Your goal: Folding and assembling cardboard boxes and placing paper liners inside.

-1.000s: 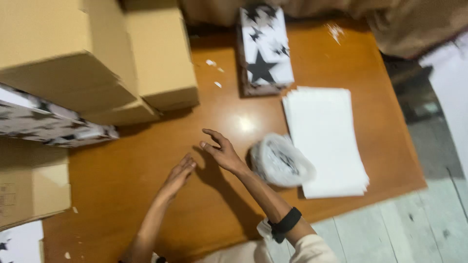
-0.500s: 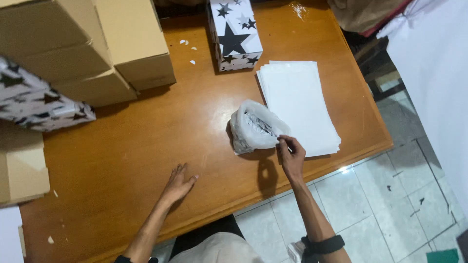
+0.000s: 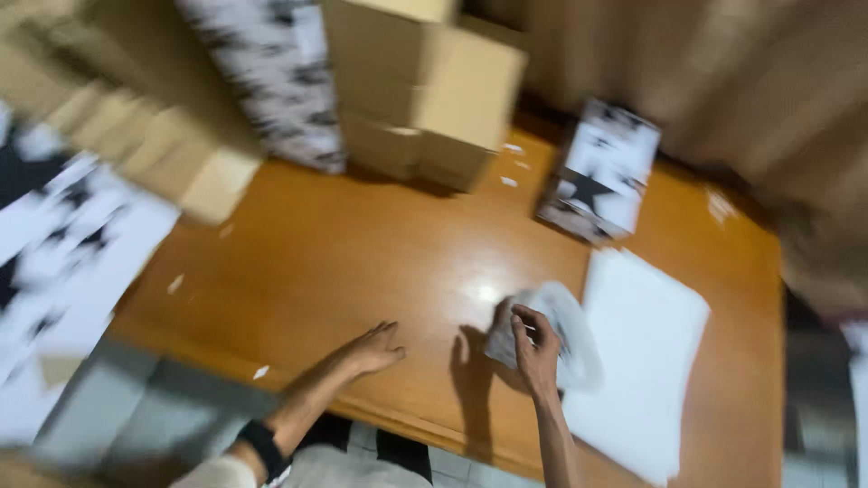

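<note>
- Your right hand (image 3: 537,348) pinches the crumpled clear plastic bag (image 3: 553,336); that thin grip could slip, or drag the white paper stack (image 3: 644,352).
- Your left hand (image 3: 372,350) lies open, flat on the orange wooden tabletop (image 3: 362,262), holding nothing down.

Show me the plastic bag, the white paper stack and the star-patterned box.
plastic bag (image 3: 571,336): head view, on its clear side right of the right hand (image 3: 535,348).
paper stack (image 3: 646,343): head view, middle of the top sheet.
star box (image 3: 599,181): head view, on its patterned top face.
</note>
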